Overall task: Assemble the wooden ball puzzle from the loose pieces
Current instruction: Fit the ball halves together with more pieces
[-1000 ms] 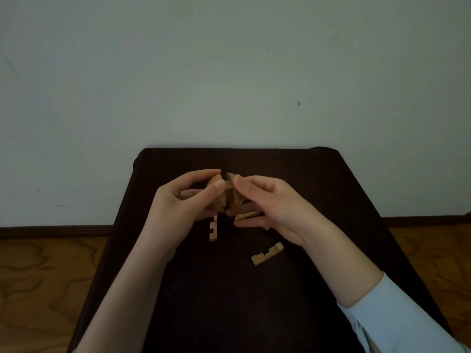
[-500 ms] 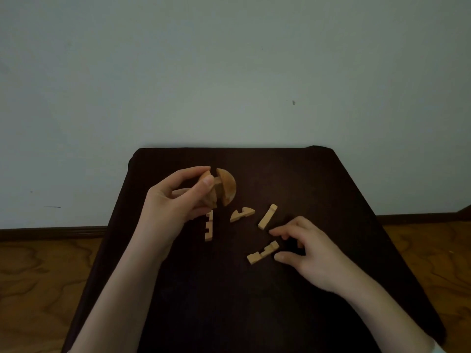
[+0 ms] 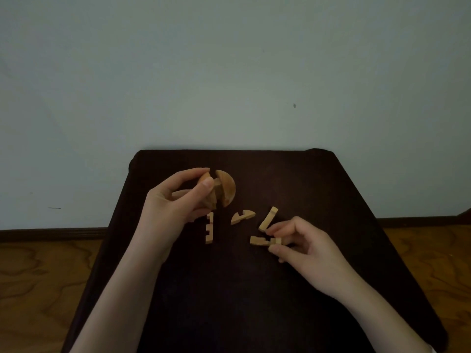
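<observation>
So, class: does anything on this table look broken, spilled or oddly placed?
Nothing stands out. The left hand holds the part-built ball, the right hand pinches a notched piece, and three loose pieces lie intact on the dark table.

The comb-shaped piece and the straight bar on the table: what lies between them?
In the head view, a half-moon piece lies on the table between the comb-shaped piece and the bar.

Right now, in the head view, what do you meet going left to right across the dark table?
left hand → partly built ball it holds; lower down, notched bar → half-round piece → straight slanted piece → right hand, pinching the notched piece at its fingertips.
</observation>
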`<state>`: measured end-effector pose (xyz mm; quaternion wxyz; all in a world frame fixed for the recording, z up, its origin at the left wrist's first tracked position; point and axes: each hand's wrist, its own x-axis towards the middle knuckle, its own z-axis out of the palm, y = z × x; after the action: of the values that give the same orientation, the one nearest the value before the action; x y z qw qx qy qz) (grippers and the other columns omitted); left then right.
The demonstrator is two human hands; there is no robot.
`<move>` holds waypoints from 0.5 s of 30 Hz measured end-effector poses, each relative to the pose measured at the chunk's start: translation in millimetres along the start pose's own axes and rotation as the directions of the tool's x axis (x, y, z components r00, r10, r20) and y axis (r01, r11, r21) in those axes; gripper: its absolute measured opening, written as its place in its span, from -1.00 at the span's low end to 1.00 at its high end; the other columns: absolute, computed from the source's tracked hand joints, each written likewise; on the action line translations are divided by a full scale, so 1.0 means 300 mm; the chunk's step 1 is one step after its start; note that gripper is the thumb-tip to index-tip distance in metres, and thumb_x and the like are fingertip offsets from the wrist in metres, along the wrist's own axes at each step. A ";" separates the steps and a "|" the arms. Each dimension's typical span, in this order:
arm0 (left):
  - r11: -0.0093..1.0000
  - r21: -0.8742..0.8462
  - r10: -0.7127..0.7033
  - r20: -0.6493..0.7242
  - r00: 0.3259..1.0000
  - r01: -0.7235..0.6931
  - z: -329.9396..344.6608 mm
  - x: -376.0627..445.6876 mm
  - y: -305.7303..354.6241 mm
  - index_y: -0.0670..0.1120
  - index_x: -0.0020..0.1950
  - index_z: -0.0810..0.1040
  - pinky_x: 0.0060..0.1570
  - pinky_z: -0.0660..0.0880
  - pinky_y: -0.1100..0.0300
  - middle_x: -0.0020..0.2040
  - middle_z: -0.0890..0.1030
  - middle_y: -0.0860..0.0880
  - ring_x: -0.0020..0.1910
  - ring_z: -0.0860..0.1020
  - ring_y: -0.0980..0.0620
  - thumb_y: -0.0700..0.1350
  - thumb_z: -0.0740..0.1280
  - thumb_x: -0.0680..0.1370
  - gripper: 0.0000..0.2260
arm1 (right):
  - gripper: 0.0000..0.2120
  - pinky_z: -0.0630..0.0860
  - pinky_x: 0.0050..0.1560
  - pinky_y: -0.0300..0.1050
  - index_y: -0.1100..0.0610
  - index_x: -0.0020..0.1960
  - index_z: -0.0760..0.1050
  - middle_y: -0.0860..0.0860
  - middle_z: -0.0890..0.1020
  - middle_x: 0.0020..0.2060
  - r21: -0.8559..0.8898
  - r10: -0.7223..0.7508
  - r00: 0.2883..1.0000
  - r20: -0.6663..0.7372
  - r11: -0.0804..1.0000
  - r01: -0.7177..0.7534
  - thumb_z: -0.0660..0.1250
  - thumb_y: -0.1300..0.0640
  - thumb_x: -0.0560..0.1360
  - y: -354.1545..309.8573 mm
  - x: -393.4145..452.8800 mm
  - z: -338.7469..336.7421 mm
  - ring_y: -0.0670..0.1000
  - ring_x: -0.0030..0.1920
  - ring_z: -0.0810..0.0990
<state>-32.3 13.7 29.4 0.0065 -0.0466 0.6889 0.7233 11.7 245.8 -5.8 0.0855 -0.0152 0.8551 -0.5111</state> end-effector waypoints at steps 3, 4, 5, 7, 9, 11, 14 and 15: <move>1.000 -0.007 0.001 0.001 1.000 -0.001 -0.001 -0.001 0.001 0.04 0.16 0.61 -0.25 0.60 0.30 -0.22 0.71 0.07 -0.17 0.69 0.12 -0.07 0.38 0.49 -0.76 | -0.89 0.65 -0.17 -0.13 0.16 -0.04 0.55 -0.03 0.69 -0.06 0.167 -0.038 0.999 -0.037 0.985 0.044 0.40 0.32 0.47 -0.016 -0.006 0.007 -0.04 -0.09 0.72; 1.000 -0.012 0.001 0.001 1.000 -0.001 -0.002 -0.002 0.000 0.04 0.15 0.61 -0.25 0.60 0.30 -0.23 0.71 0.07 -0.18 0.69 0.12 -0.06 0.38 0.48 -0.76 | -0.89 0.65 -0.19 -0.16 0.19 -0.03 0.56 -0.02 0.70 -0.07 0.196 -0.058 0.996 -0.063 0.978 0.070 0.40 0.33 0.47 -0.020 -0.007 0.010 -0.02 -0.11 0.72; 1.000 -0.014 0.001 0.000 1.000 -0.001 -0.002 -0.001 0.000 0.04 0.15 0.61 -0.25 0.60 0.29 -0.24 0.71 0.06 -0.19 0.69 0.12 -0.06 0.38 0.48 -0.76 | -0.88 0.64 -0.19 -0.18 0.19 -0.03 0.57 -0.02 0.71 -0.08 0.215 -0.078 0.993 -0.090 0.972 0.096 0.40 0.33 0.46 -0.023 -0.008 0.014 -0.02 -0.12 0.73; 1.000 -0.009 0.004 -0.002 1.000 -0.004 -0.003 0.000 -0.001 0.05 0.14 0.62 -0.23 0.61 0.28 -0.25 0.71 0.06 -0.18 0.69 0.10 -0.05 0.38 0.48 -0.76 | -0.85 0.64 -0.19 -0.21 0.18 -0.01 0.58 -0.02 0.72 -0.08 0.238 -0.104 0.986 -0.133 0.962 0.133 0.39 0.36 0.46 -0.028 -0.006 0.022 -0.03 -0.12 0.73; 1.000 -0.010 0.004 -0.002 1.000 -0.004 -0.005 0.002 -0.003 0.04 0.15 0.62 -0.21 0.62 0.25 -0.23 0.71 0.04 -0.16 0.69 0.08 -0.06 0.39 0.48 -0.76 | -0.79 0.64 -0.17 -0.22 0.15 0.03 0.58 -0.07 0.71 -0.05 0.244 -0.122 0.983 -0.139 0.958 0.153 0.37 0.39 0.47 -0.034 -0.003 0.028 -0.05 -0.09 0.73; 1.000 -0.015 0.004 -0.002 1.000 -0.004 -0.006 0.002 -0.004 0.04 0.15 0.62 -0.20 0.62 0.25 -0.24 0.71 0.03 -0.16 0.70 0.08 -0.05 0.39 0.49 -0.76 | -0.73 0.63 -0.16 -0.24 0.10 0.08 0.58 -0.12 0.70 -0.02 0.228 -0.155 0.980 -0.128 0.957 0.181 0.35 0.40 0.48 -0.042 -0.004 0.032 -0.07 -0.06 0.72; 1.000 -0.023 0.007 -0.001 1.000 -0.007 -0.004 0.001 -0.005 0.03 0.15 0.62 -0.19 0.62 0.25 -0.27 0.71 0.04 -0.18 0.69 0.10 -0.04 0.39 0.47 -0.75 | -0.66 0.63 -0.16 -0.25 0.00 0.14 0.55 -0.14 0.69 -0.03 0.161 -0.241 0.957 -0.162 0.950 0.267 0.36 0.35 0.49 -0.059 -0.007 0.038 -0.10 -0.07 0.71; 0.999 -0.031 0.006 0.000 1.000 -0.006 -0.002 0.001 -0.004 0.02 0.15 0.62 -0.20 0.62 0.25 -0.28 0.70 0.04 -0.19 0.69 0.11 -0.04 0.40 0.46 -0.74 | -0.66 0.63 -0.17 -0.26 -0.03 0.17 0.53 -0.13 0.69 -0.05 0.123 -0.279 0.942 -0.187 0.945 0.304 0.37 0.30 0.48 -0.066 -0.008 0.041 -0.12 -0.08 0.71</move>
<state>-32.4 13.1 28.3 0.0036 -0.0449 0.6776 0.7340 14.8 225.8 6.3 -0.0622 -0.0925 0.8067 -0.5804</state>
